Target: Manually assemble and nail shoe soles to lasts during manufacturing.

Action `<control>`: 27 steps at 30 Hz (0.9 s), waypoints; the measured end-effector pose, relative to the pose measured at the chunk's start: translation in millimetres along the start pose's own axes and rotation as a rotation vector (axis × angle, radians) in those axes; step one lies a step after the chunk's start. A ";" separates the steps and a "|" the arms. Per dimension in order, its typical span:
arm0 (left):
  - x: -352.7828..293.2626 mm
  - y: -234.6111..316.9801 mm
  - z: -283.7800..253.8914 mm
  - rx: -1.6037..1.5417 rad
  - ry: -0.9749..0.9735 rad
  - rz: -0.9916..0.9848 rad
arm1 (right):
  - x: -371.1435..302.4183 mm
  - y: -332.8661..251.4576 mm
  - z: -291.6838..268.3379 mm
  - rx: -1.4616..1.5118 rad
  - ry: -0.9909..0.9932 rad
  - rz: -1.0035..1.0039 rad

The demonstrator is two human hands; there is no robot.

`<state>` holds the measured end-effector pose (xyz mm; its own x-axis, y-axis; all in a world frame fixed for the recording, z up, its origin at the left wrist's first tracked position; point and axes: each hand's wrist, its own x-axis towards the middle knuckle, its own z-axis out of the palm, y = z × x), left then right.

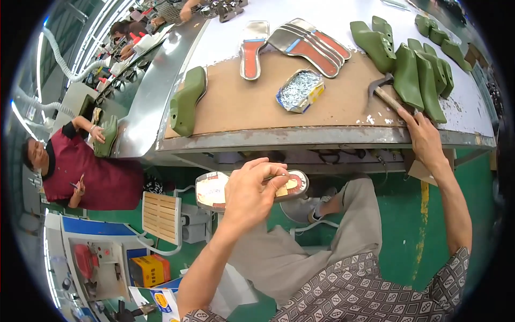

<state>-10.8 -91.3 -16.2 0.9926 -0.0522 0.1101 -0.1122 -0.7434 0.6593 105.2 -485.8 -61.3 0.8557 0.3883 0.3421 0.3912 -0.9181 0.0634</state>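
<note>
My left hand (pixel 251 192) is above my lap, thumb and forefinger pinched together; whatever is between them is too small to make out. Beneath it lies a long sole-shaped piece (pixel 210 190), pale and reddish on top with a dark rim, mostly covered by the hand. At the right of the bench, my right hand (pixel 426 137) has its fingers on the wooden handle of a hammer (pixel 387 98). The hammer's dark head rests on the brown board beside several green shoe lasts (pixel 409 78).
An open box of small silvery tacks (pixel 301 88) sits mid-bench. Behind it are several red-and-silver insoles (pixel 314 48). One green last (pixel 188 102) lies at the bench's left. The metal bench edge (pixel 322 138) runs before me. A person in a maroon apron (pixel 91 166) handles another last.
</note>
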 end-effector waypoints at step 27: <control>-5.3 7.5 -2.6 0.085 0.073 0.103 | -20.1 -141.4 -128.7 0.882 -0.473 -0.226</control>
<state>-17.0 -94.9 -9.9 0.9695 -0.0845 0.2299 -0.2057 -0.7905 0.5769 -10.9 -374.0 43.5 0.7024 0.7117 -0.0087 0.5062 -0.5081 -0.6969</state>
